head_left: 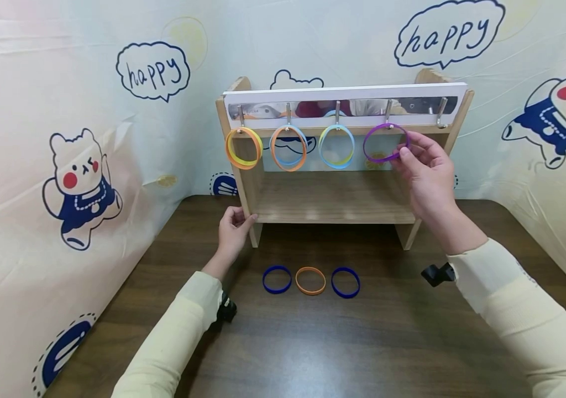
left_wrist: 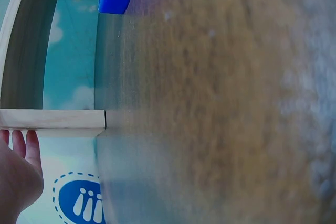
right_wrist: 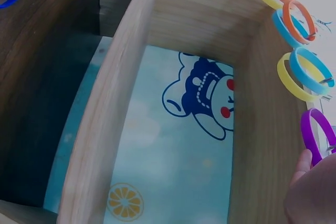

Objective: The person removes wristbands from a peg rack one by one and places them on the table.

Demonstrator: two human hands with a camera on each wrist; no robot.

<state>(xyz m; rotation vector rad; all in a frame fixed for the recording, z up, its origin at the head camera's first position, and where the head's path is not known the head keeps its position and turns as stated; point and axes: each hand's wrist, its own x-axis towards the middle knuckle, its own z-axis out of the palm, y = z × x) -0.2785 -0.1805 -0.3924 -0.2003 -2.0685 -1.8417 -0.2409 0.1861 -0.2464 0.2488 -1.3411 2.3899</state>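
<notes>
Between thumb and fingers my right hand (head_left: pixel 427 166) pinches a purple silicone wristband (head_left: pixel 365 146) at its right side. The top of this band is at the fourth hook (head_left: pixel 389 110) of the wooden shelf (head_left: pixel 333 196). My left hand (head_left: pixel 233 229) holds the lower part of the shelf's left side panel, thumb at its front edge; in the left wrist view, its fingers (left_wrist: pixel 32 148) touch the panel's outer face. On the hooks to the left hang yellow and orange bands (head_left: pixel 230 157), orange and light blue bands (head_left: pixel 304 157), and light blue and yellow bands (head_left: pixel 351 155).
The fifth hook (head_left: pixel 442 110) at the right bears no band. On the dark wooden table (head_left: pixel 313 348), before the shelf, lie a blue band (head_left: pixel 264 284), an orange band (head_left: pixel 310 293) and another blue band (head_left: pixel 345 297). A printed cloth (head_left: pixel 163 149) stands behind the table.
</notes>
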